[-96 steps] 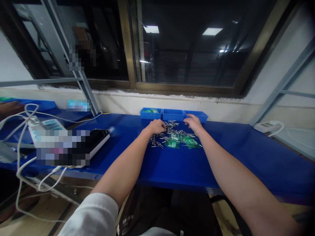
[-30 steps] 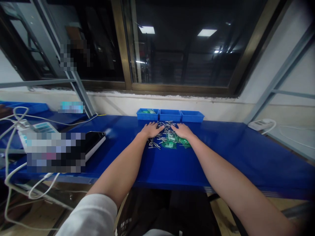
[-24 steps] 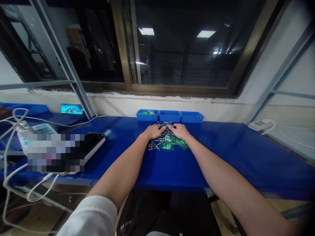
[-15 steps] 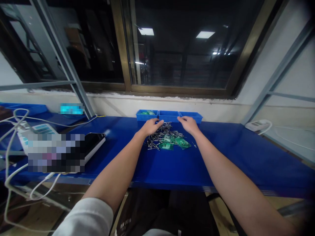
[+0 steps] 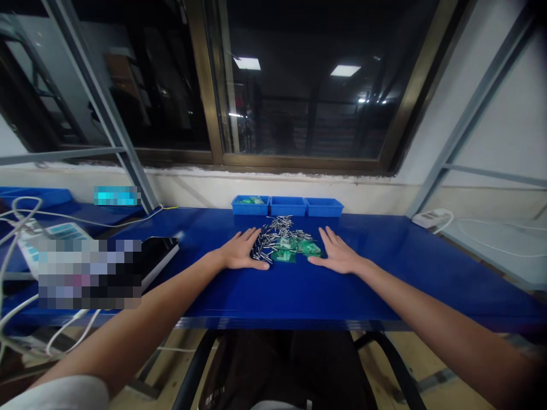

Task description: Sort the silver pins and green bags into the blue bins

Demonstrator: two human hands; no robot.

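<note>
A loose heap of small metal pins that look like rivets [image 5: 280, 225] lies on the blue table [image 5: 273, 293]. Several small green plastic packets [image 5: 285, 254] rest against the heap's near right side. My left hand [image 5: 243, 250] lies along the left edge of the pins, fingers stretched forward and thumb spread toward the middle. On the other side, my right hand [image 5: 337, 250] is spread too, its thumb by the packets' right edge. Neither hand holds anything. Whether the fingertips press on the outermost pins I cannot tell.
Behind the heap stand three joined blue bins; the left bin [image 5: 250, 205] has green packets in it. To the left are a dark-topped device [image 5: 160, 247] and white cables [image 5: 17, 228]. A white power strip [image 5: 431, 218] sits at the back right, by a grey metal frame [image 5: 468, 114].
Both hands have come back toward me from the heap's far side and opened out, the left moving left. The pins and packets are gathered a little closer, including the stray pin at right.
</note>
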